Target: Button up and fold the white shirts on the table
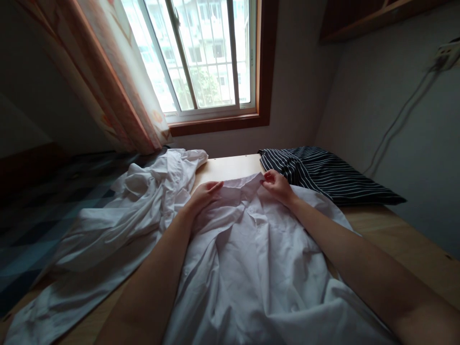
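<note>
A white shirt (247, 268) lies spread and wrinkled in front of me, its collar (240, 187) at the far end. My left hand (204, 195) pinches the left end of the collar between thumb and fingers. At the collar's right tip, my right hand (277, 186) is closed in a similar pinch. The collar's far edge stretches between the two hands. Lower down, the shirt's body falls in loose folds between my forearms. Another white garment (143, 206) lies crumpled to the left of my left hand, near my forearm.
A folded black cloth with white stripes (323, 175) sits on the wooden board (391, 235) at the right. Dark checked bedding (32, 230) is at the left. Beyond are a curtain (118, 72) and a barred window (204, 57). A cable (391, 122) hangs along the right wall.
</note>
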Tool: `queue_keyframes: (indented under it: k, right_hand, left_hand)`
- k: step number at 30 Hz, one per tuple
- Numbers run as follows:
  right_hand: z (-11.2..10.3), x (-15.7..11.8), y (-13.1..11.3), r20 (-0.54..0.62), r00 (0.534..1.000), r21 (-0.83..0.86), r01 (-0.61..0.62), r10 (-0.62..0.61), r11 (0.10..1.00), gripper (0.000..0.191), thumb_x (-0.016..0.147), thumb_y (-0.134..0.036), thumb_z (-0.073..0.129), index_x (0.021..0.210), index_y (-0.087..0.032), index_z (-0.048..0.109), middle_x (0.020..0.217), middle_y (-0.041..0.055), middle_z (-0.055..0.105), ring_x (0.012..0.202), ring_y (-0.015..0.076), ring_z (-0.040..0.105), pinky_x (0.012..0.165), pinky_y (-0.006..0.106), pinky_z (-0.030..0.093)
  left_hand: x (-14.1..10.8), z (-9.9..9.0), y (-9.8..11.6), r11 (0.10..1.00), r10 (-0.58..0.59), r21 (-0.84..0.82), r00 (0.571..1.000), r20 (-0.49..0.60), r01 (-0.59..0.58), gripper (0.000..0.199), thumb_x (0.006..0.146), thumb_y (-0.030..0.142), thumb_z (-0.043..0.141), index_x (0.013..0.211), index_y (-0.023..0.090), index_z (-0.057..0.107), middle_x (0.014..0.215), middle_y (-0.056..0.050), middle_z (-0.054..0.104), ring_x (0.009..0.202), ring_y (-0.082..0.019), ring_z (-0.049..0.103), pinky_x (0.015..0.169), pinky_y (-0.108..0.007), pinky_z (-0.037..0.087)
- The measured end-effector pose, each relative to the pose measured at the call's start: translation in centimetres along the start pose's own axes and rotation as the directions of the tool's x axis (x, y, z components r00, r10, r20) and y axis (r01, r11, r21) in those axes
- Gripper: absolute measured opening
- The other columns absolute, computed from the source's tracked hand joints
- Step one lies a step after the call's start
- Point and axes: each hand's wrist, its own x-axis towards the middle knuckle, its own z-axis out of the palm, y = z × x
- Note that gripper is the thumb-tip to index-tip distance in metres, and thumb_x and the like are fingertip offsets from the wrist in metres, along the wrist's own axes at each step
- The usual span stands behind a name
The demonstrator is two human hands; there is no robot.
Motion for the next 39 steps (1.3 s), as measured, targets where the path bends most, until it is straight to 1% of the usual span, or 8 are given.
queue_keyframes:
  k: [3, 8, 15, 24, 27, 33, 37, 39]
  right_hand:
    - [0.1, 0.1, 0.2, 0.046, 0.998, 0.104, -0.038, 0.034, 0.994, 0.024, 0.074, -0.029, 0.068, 0.096, -0.02, 0.064, 0.087, 0.0041, 0.073, 0.082, 0.0217, 0.07, 0.079, 0.036, 0.056]
    - [0.1, -0.1, -0.2, 0.125, 0.992, 0.187, -0.052, 0.029, 0.981, 0.044, 0.073, -0.038, 0.073, 0.112, -0.019, 0.067, 0.094, 0.0064, 0.075, 0.082, 0.021, 0.069, 0.074, 0.033, 0.056]
    - [0.1, -0.2, -0.4, 0.077, 0.997, 0.094, 0.006, -0.013, 0.996, 0.034, 0.08, -0.052, 0.064, 0.08, -0.018, 0.069, 0.072, 0.0024, 0.069, 0.067, 0.018, 0.06, 0.062, 0.027, 0.045]
    - [-0.5, -0.5, -2.3, -0.043, 0.995, -0.102, 0.08, -0.084, 0.992, 0.032, 0.09, -0.049, 0.052, 0.077, -0.021, 0.063, 0.067, 0.0014, 0.064, 0.065, 0.0175, 0.057, 0.063, 0.027, 0.043]
    - [-1.3, -0.1, -2.6, 0.008, 0.997, -0.116, 0.081, -0.081, 0.99, 0.035, 0.091, -0.051, 0.052, 0.084, -0.02, 0.067, 0.073, 0.003, 0.068, 0.067, 0.0183, 0.061, 0.064, 0.027, 0.045]
    - [-2.8, 1.2, -2.1, 0.37, 0.928, -0.113, 0.086, -0.038, 0.99, 0.025, 0.083, -0.038, 0.067, 0.099, -0.019, 0.073, 0.088, 0.003, 0.076, 0.075, 0.0185, 0.067, 0.065, 0.025, 0.048]
    - [-3.5, 1.4, -3.0, 0.348, 0.937, -0.422, 0.184, -0.029, 0.888, 0.012, 0.08, -0.03, 0.069, 0.084, -0.021, 0.076, 0.081, 0.0028, 0.075, 0.072, 0.0191, 0.066, 0.062, 0.025, 0.044]
    - [-3.5, 1.7, -3.5, 0.306, 0.951, -0.542, 0.209, -0.041, 0.814, 0.009, 0.079, -0.029, 0.069, 0.079, -0.022, 0.076, 0.079, 0.0034, 0.075, 0.071, 0.0196, 0.065, 0.06, 0.026, 0.042]
  left_hand:
    - [0.0, -0.5, -0.3, 1.0, 0.019, 0.022, 0.999, 0.026, -0.02, 0.057, 0.062, 0.073, 0.072, 0.065, 0.017, 0.058, 0.059, 0.003, 0.051, 0.056, -0.011, 0.048, 0.05, -0.021, 0.038]
    - [0.1, -0.2, -0.8, 1.0, 0.014, 0.016, 0.993, -0.12, -0.012, 0.055, 0.057, 0.068, 0.077, 0.066, 0.018, 0.056, 0.063, 0.003, 0.054, 0.058, -0.011, 0.051, 0.051, -0.022, 0.042]
    - [0.7, -0.2, -1.6, 0.996, 0.085, 0.015, 0.978, -0.192, -0.084, 0.047, 0.061, 0.058, 0.077, 0.076, 0.021, 0.051, 0.06, 0.006, 0.054, 0.052, -0.01, 0.048, 0.046, -0.02, 0.035]
    - [0.5, 0.0, 0.0, 0.952, 0.24, 0.262, 0.918, -0.315, -0.159, 0.036, 0.074, 0.053, 0.067, 0.085, 0.023, 0.051, 0.063, 0.006, 0.055, 0.058, -0.011, 0.049, 0.056, -0.022, 0.035]
    - [0.2, -0.1, 0.3, 0.938, 0.228, 0.319, 0.937, -0.266, -0.138, 0.043, 0.076, 0.06, 0.064, 0.096, 0.022, 0.058, 0.07, 0.002, 0.061, 0.064, -0.015, 0.055, 0.06, -0.024, 0.039]
    - [-0.6, -0.5, 0.6, 0.877, 0.094, 0.479, 0.992, -0.09, -0.039, 0.041, 0.071, 0.061, 0.068, 0.067, 0.021, 0.064, 0.058, 0.001, 0.057, 0.058, -0.016, 0.052, 0.052, -0.025, 0.033]
    - [-0.5, -2.0, 1.5, 0.892, -0.037, 0.451, 0.996, 0.086, -0.006, 0.033, 0.066, 0.053, 0.071, 0.064, 0.02, 0.068, 0.054, 0.002, 0.059, 0.052, -0.015, 0.05, 0.049, -0.024, 0.031]
    - [-0.2, -2.8, 2.3, 0.856, -0.068, 0.516, 0.993, 0.101, 0.006, 0.027, 0.065, 0.048, 0.071, 0.064, 0.021, 0.071, 0.055, 0.001, 0.063, 0.052, -0.015, 0.051, 0.049, -0.024, 0.031]
